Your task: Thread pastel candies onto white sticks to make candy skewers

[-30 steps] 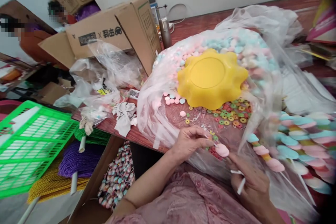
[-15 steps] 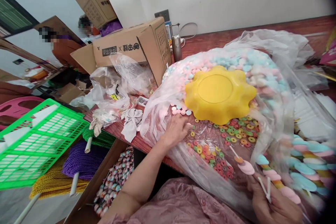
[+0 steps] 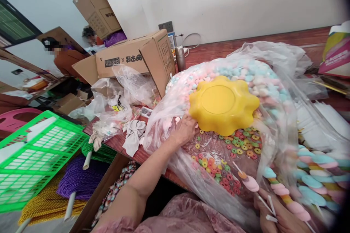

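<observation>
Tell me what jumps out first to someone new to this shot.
The yellow flower-shaped bowl, upside down mid-table on a clear bag of pink and blue candies, with the left hand reaching at its rim. Below it lie colourful candy rings. The right hand, bottom right, holds white sticks; a bright green basket fills the left.
</observation>
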Available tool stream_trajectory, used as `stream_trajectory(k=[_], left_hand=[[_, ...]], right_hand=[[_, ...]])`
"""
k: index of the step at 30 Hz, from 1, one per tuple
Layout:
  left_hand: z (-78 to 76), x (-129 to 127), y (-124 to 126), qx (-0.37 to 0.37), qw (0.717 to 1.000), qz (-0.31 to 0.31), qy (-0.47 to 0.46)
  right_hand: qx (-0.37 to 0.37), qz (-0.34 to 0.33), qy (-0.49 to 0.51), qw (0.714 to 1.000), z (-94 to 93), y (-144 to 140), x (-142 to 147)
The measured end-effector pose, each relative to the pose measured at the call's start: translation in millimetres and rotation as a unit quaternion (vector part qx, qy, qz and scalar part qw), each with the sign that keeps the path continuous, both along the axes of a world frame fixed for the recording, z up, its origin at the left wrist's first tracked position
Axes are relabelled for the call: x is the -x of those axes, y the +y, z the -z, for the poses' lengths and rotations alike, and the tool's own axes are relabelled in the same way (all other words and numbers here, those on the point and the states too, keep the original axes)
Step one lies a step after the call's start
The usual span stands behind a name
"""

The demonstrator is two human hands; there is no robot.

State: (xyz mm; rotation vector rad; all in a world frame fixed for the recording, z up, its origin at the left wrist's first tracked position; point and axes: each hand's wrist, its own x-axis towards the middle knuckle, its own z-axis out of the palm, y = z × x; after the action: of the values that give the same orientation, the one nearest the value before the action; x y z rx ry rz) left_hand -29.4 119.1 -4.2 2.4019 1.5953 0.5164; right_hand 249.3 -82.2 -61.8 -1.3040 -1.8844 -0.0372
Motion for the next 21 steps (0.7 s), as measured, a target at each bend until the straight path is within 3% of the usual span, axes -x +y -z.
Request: stream_trajectory(k=[6,14,18,21], left_hand=[[11.0,6,-21,-0.029,0.995,0.096,-0.021],[20.7,6,-32,-0.008,0.989,0.014,-0.147],[15.5,7,-41,0.062,0.953,-0.055,-0.291],[8.2,3,-52,0.128,0.891,-0.082,-0.427]], right_hand=[[0.021,0.004,0.024,0.999,-9.2,0,5],[0.057,0.014,0.055,0.997,3.0,-6,5],[0.058,0.025,0.061,0.996,4.4,-6,6],[0.039,0.015,0.067,0.997,3.1,-4,9]])
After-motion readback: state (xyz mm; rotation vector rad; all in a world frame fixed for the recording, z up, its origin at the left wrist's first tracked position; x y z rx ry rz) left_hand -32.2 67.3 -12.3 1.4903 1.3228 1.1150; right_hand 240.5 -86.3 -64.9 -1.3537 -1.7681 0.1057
